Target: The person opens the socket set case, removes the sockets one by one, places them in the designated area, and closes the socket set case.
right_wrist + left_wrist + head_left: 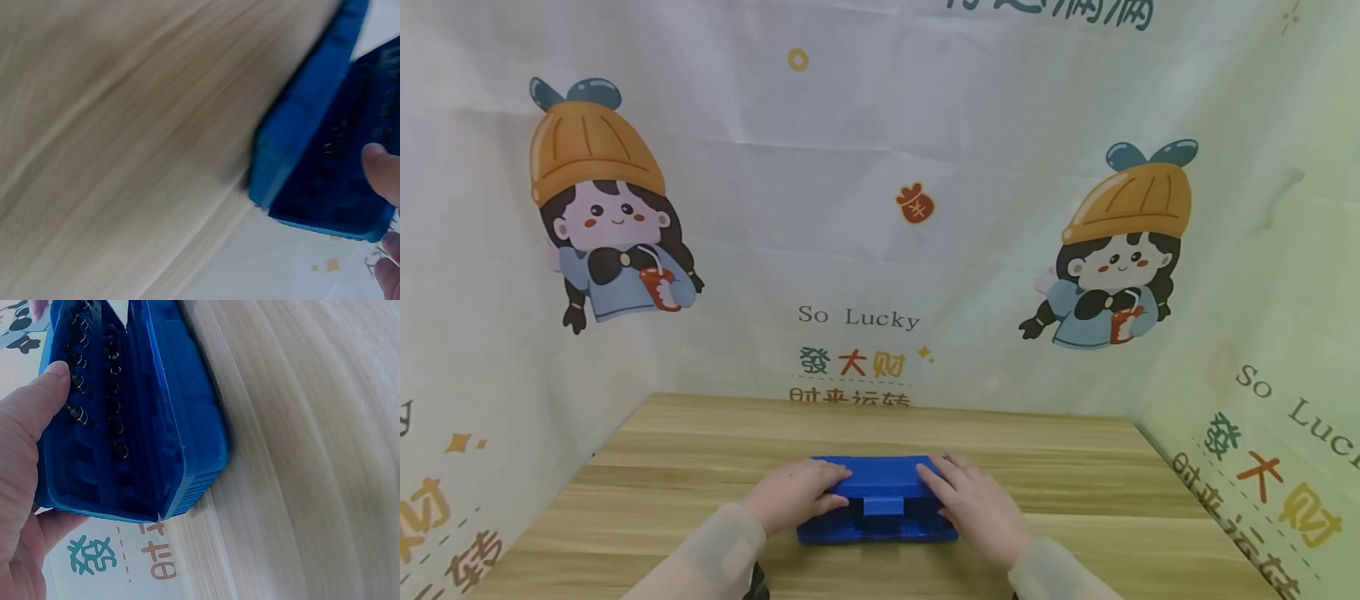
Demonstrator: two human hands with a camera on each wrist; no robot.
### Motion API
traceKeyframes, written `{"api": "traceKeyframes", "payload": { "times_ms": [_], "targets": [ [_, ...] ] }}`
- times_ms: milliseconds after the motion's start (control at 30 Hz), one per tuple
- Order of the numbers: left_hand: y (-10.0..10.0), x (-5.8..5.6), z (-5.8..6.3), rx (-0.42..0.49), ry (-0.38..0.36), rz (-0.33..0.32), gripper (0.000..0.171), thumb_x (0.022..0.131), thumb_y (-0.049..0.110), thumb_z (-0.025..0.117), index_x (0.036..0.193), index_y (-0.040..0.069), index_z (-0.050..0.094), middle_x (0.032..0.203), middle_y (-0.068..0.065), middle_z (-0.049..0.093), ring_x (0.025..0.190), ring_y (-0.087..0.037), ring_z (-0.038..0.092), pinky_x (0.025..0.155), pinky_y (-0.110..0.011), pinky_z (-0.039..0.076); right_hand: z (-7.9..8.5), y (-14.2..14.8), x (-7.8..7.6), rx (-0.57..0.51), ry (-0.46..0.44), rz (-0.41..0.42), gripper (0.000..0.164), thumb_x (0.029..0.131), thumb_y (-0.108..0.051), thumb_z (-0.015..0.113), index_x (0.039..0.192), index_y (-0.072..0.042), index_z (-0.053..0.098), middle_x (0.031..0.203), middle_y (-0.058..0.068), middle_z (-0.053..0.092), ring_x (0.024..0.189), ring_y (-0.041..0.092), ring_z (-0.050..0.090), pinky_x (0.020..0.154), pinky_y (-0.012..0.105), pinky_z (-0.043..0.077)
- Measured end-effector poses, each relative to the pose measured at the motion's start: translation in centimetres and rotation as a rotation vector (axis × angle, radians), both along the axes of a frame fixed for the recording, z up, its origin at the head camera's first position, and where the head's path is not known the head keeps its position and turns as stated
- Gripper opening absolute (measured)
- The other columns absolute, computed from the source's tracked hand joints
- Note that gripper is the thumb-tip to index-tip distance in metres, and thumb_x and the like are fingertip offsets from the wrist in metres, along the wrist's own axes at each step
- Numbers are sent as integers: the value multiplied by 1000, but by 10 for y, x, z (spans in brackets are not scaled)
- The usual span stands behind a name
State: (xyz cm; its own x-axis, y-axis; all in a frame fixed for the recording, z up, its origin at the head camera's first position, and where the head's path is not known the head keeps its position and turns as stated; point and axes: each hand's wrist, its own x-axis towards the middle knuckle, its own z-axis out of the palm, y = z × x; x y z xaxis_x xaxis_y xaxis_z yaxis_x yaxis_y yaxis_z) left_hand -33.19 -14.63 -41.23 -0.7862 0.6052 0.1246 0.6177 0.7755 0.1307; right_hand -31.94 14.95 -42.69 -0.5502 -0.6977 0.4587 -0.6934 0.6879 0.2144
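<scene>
A blue plastic screwdriver bit case [880, 475] stands partly open on the wooden table, its latch tab [883, 506] at the front. My left hand [793, 497] grips the left end of the raised upper half, fingers over the top and thumb at the front edge. At the other end, my right hand [981, 507] holds the same half in a like way. Metal bits [76, 412] sit in rows inside the raised half in the left wrist view. The right wrist view is blurred; there the thumb [382, 172] lies over the case's inner edge.
The wooden tabletop [700, 475] extends around the case. A pale printed cloth [850, 233] with cartoon figures and lettering hangs behind the table and along both sides.
</scene>
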Motion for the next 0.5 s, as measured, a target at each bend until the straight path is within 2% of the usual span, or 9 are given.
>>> {"api": "traceKeyframes", "payload": {
  "times_ms": [100, 233, 333, 400, 500],
  "targets": [
    [-1, -1, 0, -5, 1, -10, 43, 95, 35, 59, 128, 7, 62, 124, -6, 64, 115, -22, 60, 95, -39, 47, 3, 0, -3, 102, -157, -35, 58, 89, -10, 68, 144, -14, 47, 144, 13, 47, 128, 31, 49, 96, 45, 46],
    [-1, -1, -1, 3, -15, -22, 44, 95, 34, 60, 129, 6, 61, 126, -7, 63, 116, -23, 59, 96, -40, 47, 2, -2, -6, 160, -256, -65, 66, 87, 5, 64, 146, -14, 43, 141, 14, 50, 125, 30, 52, 95, 44, 47],
    [0, 3, -2, 21, -50, 2, 47, 94, 33, 61, 132, 5, 58, 130, -10, 60, 121, -27, 55, 99, -43, 43, 0, -3, -8, 170, -253, -72, 69, 84, 8, 66, 145, -14, 44, 137, 13, 54, 123, 29, 54, 94, 44, 48],
    [0, 10, -2, 33, -62, 25, 54, 93, 35, 63, 136, 4, 53, 137, -12, 55, 127, -30, 50, 103, -46, 39, -2, -4, -10, 170, -230, -71, 68, 83, 8, 67, 144, -14, 47, 134, 12, 57, 121, 28, 56, 92, 43, 49],
    [-1, 26, -5, 53, 5, 36, 62, 92, 37, 65, 142, 6, 47, 144, -12, 47, 132, -31, 43, 106, -48, 35, -3, -6, -11, 154, -195, -62, 67, 81, 10, 68, 141, -14, 50, 130, 11, 60, 117, 27, 58, 89, 41, 51]
  ]
}}
